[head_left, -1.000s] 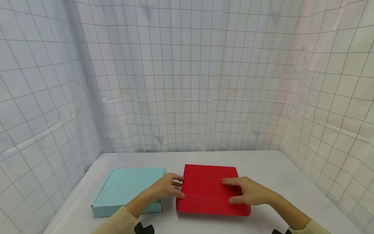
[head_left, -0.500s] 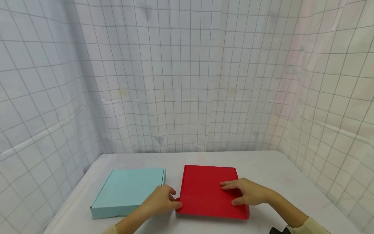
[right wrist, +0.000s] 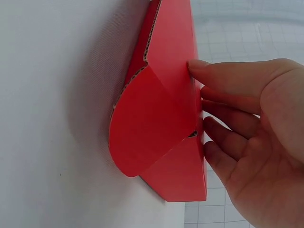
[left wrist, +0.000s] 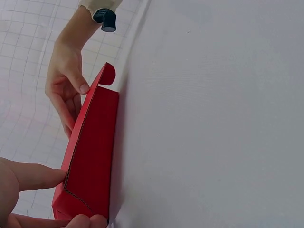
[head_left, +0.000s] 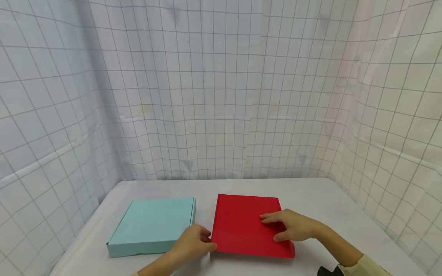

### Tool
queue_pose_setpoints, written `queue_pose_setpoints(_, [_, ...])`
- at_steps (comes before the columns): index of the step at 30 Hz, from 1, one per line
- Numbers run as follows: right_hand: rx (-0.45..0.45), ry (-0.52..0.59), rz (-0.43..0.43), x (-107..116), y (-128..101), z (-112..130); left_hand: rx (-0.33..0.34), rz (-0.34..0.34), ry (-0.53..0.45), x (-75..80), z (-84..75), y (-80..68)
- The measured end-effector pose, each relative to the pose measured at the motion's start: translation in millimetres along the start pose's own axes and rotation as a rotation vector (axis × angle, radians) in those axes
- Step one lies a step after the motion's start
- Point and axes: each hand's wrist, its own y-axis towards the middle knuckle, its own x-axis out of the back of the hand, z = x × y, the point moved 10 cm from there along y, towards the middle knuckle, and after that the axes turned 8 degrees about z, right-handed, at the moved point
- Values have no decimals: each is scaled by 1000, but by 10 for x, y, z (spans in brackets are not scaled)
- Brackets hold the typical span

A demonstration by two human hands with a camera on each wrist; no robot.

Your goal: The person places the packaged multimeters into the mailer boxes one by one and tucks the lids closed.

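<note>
A red cardboard mailer box [head_left: 241, 218] lies right of the middle on the white table, its lid nearly down. My left hand [head_left: 193, 244] is at its front left corner. The left thumb [left wrist: 42, 176] presses the lid's front edge, and curled fingers [left wrist: 83, 222] sit against the side. My right hand [head_left: 293, 227] rests on the right part of the lid, thumb and fingers spread, holding nothing. On the right, a rounded red side flap [right wrist: 142, 126] sticks out past the front corner. The left side flap is hidden from view.
A light blue mailer box [head_left: 155, 220], closed, lies on the table [head_left: 310, 191] just left of my left hand. White grid-patterned curtains [head_left: 221, 115] hang behind the table and along both sides.
My left hand has moved down from the left edge to the front left corner. The left side flap, poking out half a second ago, no longer shows. My right hand has barely moved.
</note>
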Motion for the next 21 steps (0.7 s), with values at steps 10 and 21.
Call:
queue_pose_setpoints(10, [9,-2,13,4,18,2,124,44,-165,-36,157,23])
queue_pose_setpoints(21, [0,16,7,-13,18,-29,75,63,-212,-54,170,55])
